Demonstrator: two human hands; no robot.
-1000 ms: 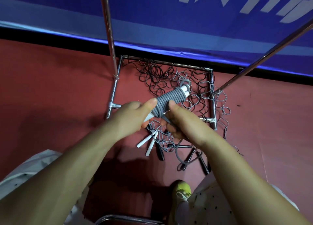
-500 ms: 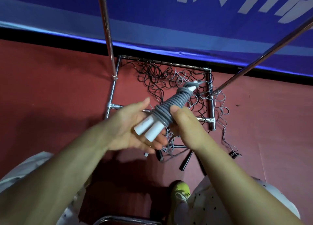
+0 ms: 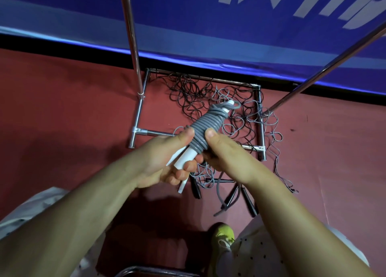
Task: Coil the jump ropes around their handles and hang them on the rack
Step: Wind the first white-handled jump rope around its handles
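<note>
Grey coiled jump rope (image 3: pixel 205 126) gripped by left hand (image 3: pixel 167 157), right hand (image 3: pixel 227 153); banner lettering unreadable.

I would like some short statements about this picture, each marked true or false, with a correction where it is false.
1. Both hands hold the coiled grey jump rope. True: the left hand grips the white handles, and the right hand grips the coil.
2. The grey rope is already hanging on the rack. False: it is in the hands, above the floor.
3. Loose black and grey ropes lie tangled on the red floor inside the rack base. True.
4. The shoe at the bottom is red. False: it is yellow-green.
</note>
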